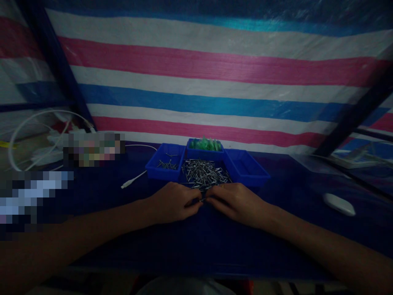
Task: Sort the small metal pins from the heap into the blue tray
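A left hand (173,203) and right hand (238,203) met over a metal fastener (202,200), fingers narrow, which pair gripped it unclear, before a fastener heap (204,172) hemmed by blue bins (162,175), white cable (132,181) leftward on the tabletop (196,241)

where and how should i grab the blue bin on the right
Probably pinch the right rim of the bin, right hand coming from above and the right: its open top exposes that edge, which faces away from the metal pieces heaped by its left side.
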`<state>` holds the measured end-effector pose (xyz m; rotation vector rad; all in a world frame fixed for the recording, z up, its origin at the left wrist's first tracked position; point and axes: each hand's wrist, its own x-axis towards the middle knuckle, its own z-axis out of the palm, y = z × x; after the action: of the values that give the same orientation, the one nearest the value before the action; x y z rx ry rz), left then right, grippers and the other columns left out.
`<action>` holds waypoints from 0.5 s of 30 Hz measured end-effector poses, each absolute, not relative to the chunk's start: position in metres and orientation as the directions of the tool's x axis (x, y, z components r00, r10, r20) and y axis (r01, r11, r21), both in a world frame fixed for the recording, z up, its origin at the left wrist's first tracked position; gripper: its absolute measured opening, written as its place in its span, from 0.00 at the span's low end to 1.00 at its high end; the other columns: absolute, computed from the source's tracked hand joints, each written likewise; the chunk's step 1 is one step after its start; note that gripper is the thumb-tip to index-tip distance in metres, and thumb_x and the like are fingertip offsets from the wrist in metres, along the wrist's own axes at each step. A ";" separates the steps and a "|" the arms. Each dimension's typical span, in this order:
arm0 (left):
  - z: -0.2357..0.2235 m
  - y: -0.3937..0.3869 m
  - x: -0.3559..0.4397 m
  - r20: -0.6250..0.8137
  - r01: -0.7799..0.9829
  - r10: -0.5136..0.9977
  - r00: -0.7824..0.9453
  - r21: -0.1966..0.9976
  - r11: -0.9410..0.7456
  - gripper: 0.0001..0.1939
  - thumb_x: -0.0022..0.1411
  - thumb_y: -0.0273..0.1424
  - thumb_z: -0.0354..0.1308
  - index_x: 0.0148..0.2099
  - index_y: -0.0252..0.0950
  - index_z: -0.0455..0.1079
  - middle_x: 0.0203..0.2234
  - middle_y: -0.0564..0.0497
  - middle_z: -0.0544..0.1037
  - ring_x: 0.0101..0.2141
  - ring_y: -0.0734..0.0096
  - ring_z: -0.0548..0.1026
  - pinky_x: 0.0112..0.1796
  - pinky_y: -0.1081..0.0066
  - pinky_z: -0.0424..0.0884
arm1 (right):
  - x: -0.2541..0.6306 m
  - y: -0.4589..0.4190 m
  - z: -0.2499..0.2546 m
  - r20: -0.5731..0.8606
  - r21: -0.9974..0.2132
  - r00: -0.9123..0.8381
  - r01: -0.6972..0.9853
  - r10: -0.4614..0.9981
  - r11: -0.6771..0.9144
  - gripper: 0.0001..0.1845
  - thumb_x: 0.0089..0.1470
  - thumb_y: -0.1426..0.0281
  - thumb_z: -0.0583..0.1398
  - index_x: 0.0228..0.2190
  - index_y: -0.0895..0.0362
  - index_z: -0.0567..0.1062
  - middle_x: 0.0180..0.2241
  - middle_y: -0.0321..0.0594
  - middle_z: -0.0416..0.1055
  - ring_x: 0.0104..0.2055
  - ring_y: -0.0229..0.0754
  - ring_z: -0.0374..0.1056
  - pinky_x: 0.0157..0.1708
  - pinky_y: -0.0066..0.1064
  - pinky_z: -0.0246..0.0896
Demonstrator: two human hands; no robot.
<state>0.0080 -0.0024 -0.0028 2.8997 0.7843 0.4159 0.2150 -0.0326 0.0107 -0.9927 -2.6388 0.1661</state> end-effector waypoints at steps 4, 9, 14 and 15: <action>-0.003 -0.003 0.008 0.249 0.535 0.577 0.777 0.221 -0.816 0.05 0.59 0.31 0.50 0.34 0.34 0.65 0.17 0.58 0.69 0.18 0.78 0.67 0.21 0.77 0.56 | 0.216 -0.031 0.009 0.241 -0.202 -0.692 0.650 0.680 0.733 0.11 0.59 0.69 0.49 0.36 0.60 0.69 0.27 0.39 0.69 0.28 0.36 0.65 0.29 0.28 0.54; -0.002 -0.005 0.009 0.304 0.492 0.575 0.760 0.310 -0.814 0.05 0.59 0.30 0.50 0.37 0.34 0.64 0.16 0.59 0.67 0.17 0.80 0.66 0.20 0.78 0.57 | 0.216 -0.030 0.007 0.203 -0.184 -0.689 0.671 0.696 0.718 0.08 0.57 0.70 0.50 0.32 0.60 0.68 0.24 0.37 0.67 0.25 0.35 0.63 0.25 0.26 0.50; -0.003 -0.008 0.009 0.326 0.386 0.494 0.806 0.342 -0.857 0.10 0.61 0.31 0.49 0.44 0.35 0.64 0.17 0.58 0.68 0.19 0.79 0.67 0.22 0.79 0.59 | 0.212 -0.032 0.005 0.162 -0.307 -0.694 0.640 0.701 0.704 0.06 0.56 0.73 0.51 0.30 0.60 0.66 0.24 0.36 0.66 0.24 0.33 0.63 0.24 0.24 0.50; -0.002 -0.009 0.009 0.324 0.378 0.486 0.812 0.343 -0.860 0.11 0.61 0.31 0.49 0.45 0.35 0.64 0.18 0.58 0.69 0.19 0.79 0.67 0.22 0.79 0.59 | 0.212 -0.032 0.005 0.160 -0.325 -0.693 0.635 0.703 0.701 0.05 0.56 0.73 0.52 0.30 0.60 0.66 0.24 0.35 0.66 0.24 0.33 0.63 0.24 0.23 0.50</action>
<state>0.0090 -0.0085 -0.0024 2.7349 0.6655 0.5919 0.2121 -0.0320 0.0051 -1.0610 -2.6384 0.3555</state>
